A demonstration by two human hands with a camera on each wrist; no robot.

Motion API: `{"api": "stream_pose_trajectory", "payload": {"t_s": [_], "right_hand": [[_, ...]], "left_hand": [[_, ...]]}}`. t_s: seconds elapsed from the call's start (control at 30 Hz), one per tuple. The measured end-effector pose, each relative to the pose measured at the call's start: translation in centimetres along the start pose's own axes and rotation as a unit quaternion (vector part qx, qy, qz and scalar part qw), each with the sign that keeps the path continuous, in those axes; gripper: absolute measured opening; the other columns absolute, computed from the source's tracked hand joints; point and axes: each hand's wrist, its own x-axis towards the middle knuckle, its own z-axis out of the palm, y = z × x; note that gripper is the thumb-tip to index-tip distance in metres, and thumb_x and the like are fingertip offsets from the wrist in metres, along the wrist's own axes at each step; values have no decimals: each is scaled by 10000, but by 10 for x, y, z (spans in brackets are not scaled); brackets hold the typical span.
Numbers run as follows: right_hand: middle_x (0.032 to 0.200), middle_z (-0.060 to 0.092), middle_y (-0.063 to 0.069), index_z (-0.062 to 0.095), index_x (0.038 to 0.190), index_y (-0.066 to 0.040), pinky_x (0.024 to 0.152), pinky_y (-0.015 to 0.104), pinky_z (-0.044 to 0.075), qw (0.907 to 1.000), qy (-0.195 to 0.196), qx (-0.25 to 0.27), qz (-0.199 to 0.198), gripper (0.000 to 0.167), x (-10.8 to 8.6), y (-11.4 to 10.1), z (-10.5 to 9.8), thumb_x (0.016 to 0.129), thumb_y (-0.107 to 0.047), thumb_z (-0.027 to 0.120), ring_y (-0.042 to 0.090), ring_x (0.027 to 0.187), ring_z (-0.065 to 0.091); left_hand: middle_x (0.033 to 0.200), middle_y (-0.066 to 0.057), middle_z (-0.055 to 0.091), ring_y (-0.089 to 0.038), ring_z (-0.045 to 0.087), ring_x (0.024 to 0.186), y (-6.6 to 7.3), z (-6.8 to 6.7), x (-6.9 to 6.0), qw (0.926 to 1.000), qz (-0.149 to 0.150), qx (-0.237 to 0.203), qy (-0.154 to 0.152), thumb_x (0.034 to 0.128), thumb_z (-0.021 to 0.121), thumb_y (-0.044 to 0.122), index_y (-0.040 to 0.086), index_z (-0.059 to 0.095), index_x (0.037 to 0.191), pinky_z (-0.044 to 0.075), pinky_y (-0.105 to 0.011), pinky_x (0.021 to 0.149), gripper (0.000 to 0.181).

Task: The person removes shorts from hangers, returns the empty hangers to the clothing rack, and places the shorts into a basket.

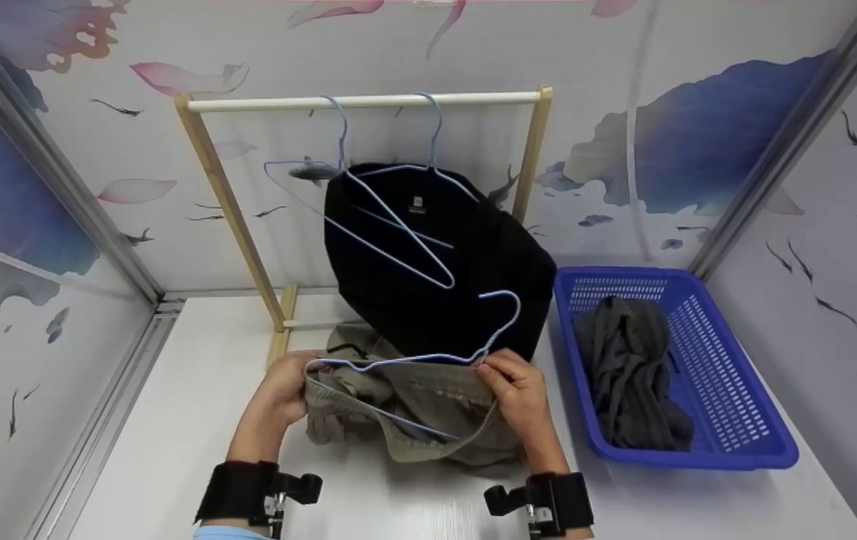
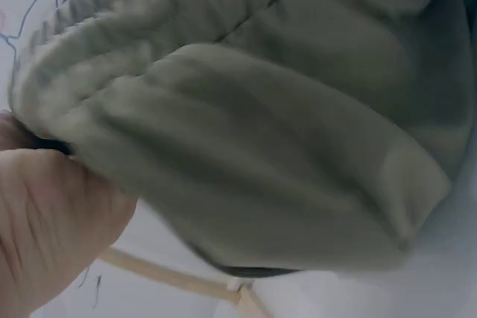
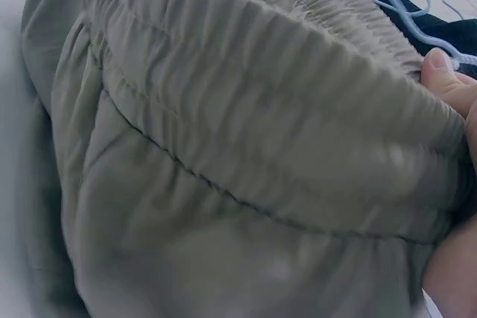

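Observation:
Between the hands hang olive-grey pants point(image 1: 435, 401) with a gathered elastic waistband point(image 3: 298, 102), its opening facing up. A light blue wire hanger point(image 1: 398, 361) lies across and inside the waist opening, its hook up and to the right. The left hand point(image 1: 286, 386) grips the waistband's left side at the hanger's end; its fingertips are hidden behind the cloth. On the right, the right hand point(image 1: 519, 390) pinches the waistband edge, with its thumb close to the base of the hook. In the left wrist view the pants' cloth point(image 2: 246, 147) fills most of the picture.
Behind stands a clothes rack point(image 1: 229, 210) with a white rail. From it hang a black garment point(image 1: 428, 247) on a blue hanger and a bare blue hanger point(image 1: 301, 163). A blue basket point(image 1: 743, 459) with a dark grey garment point(image 1: 627, 375) stands to the right on the white table point(image 1: 173, 420).

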Motion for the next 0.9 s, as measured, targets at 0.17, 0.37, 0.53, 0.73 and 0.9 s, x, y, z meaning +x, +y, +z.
{"api": "stream_pose_trajectory", "payload": {"t_s": [0.17,0.37,0.53,0.73,0.9], "right_hand": [[827,684,202,764,871,57,680,156,490,9998,69,153,140,97,-1,0,1,889,128,701,49,779,607],[818,682,219,756,857,71,688,146,489,9996,158,82,196,97,-3,2,1,878,147,700,38,784,609],[816,674,263,737,846,119,704,139,489,9990,276,-14,345,99,-3,-3,4,862,198,680,42,792,617],[834,671,301,719,848,159,726,139,495,9974,436,-59,572,79,-1,-17,6,864,213,664,56,806,635],[831,691,261,745,847,112,725,129,485,9972,545,-168,491,101,-5,-2,6,863,192,686,44,806,628]], "left_hand": [[790,-24,594,-71,622,676,-5,5,2,9996,84,-182,-196,1001,376,-42,39,648,834,550,-190,626,329],[763,-6,613,-71,645,659,-7,5,1,9995,-74,-133,-268,1014,419,-7,61,606,822,562,-197,618,277],[793,7,640,-60,651,672,-9,0,2,9984,-176,60,-528,1004,473,12,74,628,902,551,-186,625,195],[941,-40,639,-106,670,797,-15,-2,-1,9976,-129,304,-606,1020,522,39,41,578,1086,570,-242,710,86],[1007,-62,626,-160,591,919,-21,3,-3,9952,291,919,167,968,602,39,-21,594,1183,498,-281,795,223]]}}
